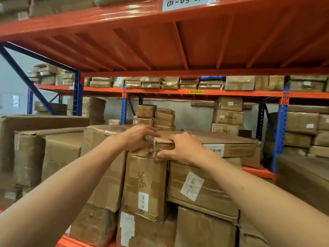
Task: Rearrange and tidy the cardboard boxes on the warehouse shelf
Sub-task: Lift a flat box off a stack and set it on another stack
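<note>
Two hands (pixel 160 143), many cardboard boxes (pixel 201 189)

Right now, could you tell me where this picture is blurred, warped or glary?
Head view: sharp at centre, where both hands, left and right, grip the flat box; boxes at far left and the top-left corner smear with blur; wide-angle bending bows the orange beam; soft glare on the box tape; lighting even, shadows faint.
</note>
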Available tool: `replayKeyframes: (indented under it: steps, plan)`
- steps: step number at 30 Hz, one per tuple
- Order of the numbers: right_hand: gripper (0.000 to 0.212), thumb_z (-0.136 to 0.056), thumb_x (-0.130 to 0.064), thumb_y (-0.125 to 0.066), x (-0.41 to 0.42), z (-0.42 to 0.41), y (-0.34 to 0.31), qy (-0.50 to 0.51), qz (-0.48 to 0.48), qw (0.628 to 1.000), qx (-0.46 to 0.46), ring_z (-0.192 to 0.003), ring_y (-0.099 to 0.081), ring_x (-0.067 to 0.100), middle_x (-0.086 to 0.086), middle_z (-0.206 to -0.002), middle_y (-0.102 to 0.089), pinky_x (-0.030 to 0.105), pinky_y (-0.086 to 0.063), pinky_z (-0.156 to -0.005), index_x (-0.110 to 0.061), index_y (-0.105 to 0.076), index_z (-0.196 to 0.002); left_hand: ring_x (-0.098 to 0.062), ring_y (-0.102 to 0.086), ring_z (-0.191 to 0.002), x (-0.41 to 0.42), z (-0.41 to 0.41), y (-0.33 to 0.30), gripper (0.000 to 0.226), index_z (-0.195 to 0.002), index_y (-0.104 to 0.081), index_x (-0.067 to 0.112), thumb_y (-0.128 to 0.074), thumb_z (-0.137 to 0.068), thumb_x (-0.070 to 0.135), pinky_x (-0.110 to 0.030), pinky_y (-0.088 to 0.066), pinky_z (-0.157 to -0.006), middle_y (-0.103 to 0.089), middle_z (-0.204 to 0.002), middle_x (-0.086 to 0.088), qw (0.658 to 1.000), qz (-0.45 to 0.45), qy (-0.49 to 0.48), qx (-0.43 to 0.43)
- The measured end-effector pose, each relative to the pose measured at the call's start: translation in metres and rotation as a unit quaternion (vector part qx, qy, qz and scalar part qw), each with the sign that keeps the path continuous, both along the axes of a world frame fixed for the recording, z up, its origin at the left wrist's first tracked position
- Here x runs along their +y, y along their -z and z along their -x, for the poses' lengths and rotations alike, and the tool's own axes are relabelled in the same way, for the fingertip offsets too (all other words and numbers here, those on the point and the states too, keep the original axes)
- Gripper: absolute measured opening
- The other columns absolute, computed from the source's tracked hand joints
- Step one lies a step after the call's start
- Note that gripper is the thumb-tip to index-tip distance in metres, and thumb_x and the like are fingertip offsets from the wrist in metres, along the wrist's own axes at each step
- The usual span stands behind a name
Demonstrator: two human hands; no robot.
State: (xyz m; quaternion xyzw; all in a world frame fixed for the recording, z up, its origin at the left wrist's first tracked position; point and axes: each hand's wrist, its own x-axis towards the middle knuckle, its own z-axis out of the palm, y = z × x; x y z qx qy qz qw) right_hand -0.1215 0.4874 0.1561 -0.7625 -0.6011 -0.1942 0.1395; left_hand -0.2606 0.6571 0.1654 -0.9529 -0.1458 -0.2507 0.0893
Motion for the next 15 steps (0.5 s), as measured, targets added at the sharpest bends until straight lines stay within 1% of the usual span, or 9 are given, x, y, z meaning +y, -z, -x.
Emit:
replayKeyframes:
  steps: [2, 4, 6, 8, 9, 11, 12, 13, 15]
  plan:
    - [0.062, -0.073, -0.082, -0.065, -0.013, -0.008, -0.002, -0.015, -0.012, 1.000, -0.006, -0.096, -0.064, 0.018, -0.009, -0.101, -0.071, 0.036, -0.050, -0.081, -0.036, -0.071, -0.115, -0.016, -0.045, -0.135, -0.005, -0.001, 0.002, 0.047, -0.133, -0.066, 0.033, -0.075, -0.088, 0.024, -0.049, -0.038, -0.113, -0.054, -0.145, 0.005, 0.999, -0.003, 0.042, -0.034]
    - [0.058, -0.071, -0.081, -0.067, -0.038, -0.023, -0.015, -0.031, 0.012, 0.999, 0.010, -0.094, -0.064, 0.012, -0.015, -0.098, -0.071, 0.038, -0.053, -0.084, -0.039, -0.074, -0.110, -0.016, -0.039, -0.140, -0.014, -0.001, 0.000, 0.051, -0.130, -0.067, 0.037, -0.080, -0.082, 0.036, -0.050, -0.035, -0.115, -0.050, -0.148, 0.006, 0.996, 0.032, 0.077, -0.038]
    - [0.042, -0.071, -0.072, -0.075, -0.067, -0.044, -0.025, -0.053, 0.026, 0.997, 0.049, -0.097, -0.062, 0.001, -0.026, -0.098, -0.071, 0.033, -0.052, -0.083, -0.047, -0.076, -0.104, -0.018, -0.030, -0.147, -0.020, -0.001, -0.006, 0.065, -0.133, -0.062, 0.048, -0.084, -0.072, 0.050, -0.052, -0.029, -0.115, -0.039, -0.157, 0.009, 0.993, 0.093, 0.076, -0.010]
    - [0.024, -0.073, -0.059, -0.083, -0.094, -0.065, -0.029, -0.062, 0.034, 0.993, 0.089, -0.098, -0.059, -0.009, -0.038, -0.092, -0.068, 0.024, -0.046, -0.080, -0.057, -0.076, -0.095, -0.021, -0.027, -0.150, -0.022, 0.001, -0.012, 0.079, -0.140, -0.051, 0.054, -0.085, -0.069, 0.053, -0.055, -0.026, -0.117, -0.034, -0.161, 0.009, 0.988, 0.139, 0.050, 0.038]
    - [0.025, -0.072, -0.055, -0.085, -0.105, -0.075, -0.030, -0.059, 0.035, 0.993, 0.101, -0.098, -0.058, -0.011, -0.039, -0.094, -0.068, 0.025, -0.046, -0.082, -0.059, -0.076, -0.095, -0.022, -0.034, -0.147, -0.022, 0.001, -0.012, 0.083, -0.144, -0.045, 0.055, -0.085, -0.072, 0.051, -0.055, -0.028, -0.117, -0.039, -0.157, 0.008, 0.984, 0.163, 0.042, 0.060]
    - [0.034, -0.069, -0.058, -0.082, -0.125, -0.089, -0.031, -0.038, 0.038, 0.993, 0.104, -0.102, -0.059, -0.005, -0.028, -0.101, -0.071, 0.028, -0.047, -0.090, -0.062, -0.073, -0.101, -0.018, -0.052, -0.132, -0.025, -0.002, -0.008, 0.085, -0.149, -0.037, 0.056, -0.082, -0.077, 0.050, -0.051, -0.038, -0.114, -0.054, -0.137, 0.016, 0.974, 0.204, 0.046, 0.085]
    - [0.037, -0.068, -0.063, -0.079, -0.134, -0.095, -0.032, -0.030, 0.039, 0.994, 0.101, -0.105, -0.058, -0.005, -0.028, -0.105, -0.070, 0.028, -0.046, -0.089, -0.065, -0.070, -0.104, -0.016, -0.055, -0.127, -0.029, -0.005, -0.006, 0.082, -0.148, -0.036, 0.058, -0.079, -0.079, 0.053, -0.049, -0.041, -0.112, -0.055, -0.133, 0.019, 0.971, 0.218, 0.057, 0.086]
    - [0.039, -0.068, -0.065, -0.076, -0.141, -0.099, -0.031, -0.022, 0.044, 0.994, 0.100, -0.105, -0.055, -0.010, -0.034, -0.106, -0.066, 0.025, -0.043, -0.085, -0.069, -0.067, -0.106, -0.014, -0.054, -0.127, -0.034, -0.008, -0.004, 0.077, -0.146, -0.038, 0.061, -0.076, -0.080, 0.057, -0.047, -0.043, -0.110, -0.054, -0.134, 0.020, 0.967, 0.230, 0.074, 0.080]
    - [0.041, -0.076, -0.065, -0.076, -0.153, -0.103, -0.030, 0.001, 0.060, 0.992, 0.108, -0.099, -0.052, -0.016, -0.043, -0.104, -0.058, 0.024, -0.037, -0.080, -0.075, -0.059, -0.112, -0.015, -0.052, -0.128, -0.043, -0.017, -0.001, 0.068, -0.142, -0.042, 0.063, -0.071, -0.080, 0.062, -0.045, -0.046, -0.106, -0.051, -0.137, 0.019, 0.959, 0.255, 0.109, 0.063]
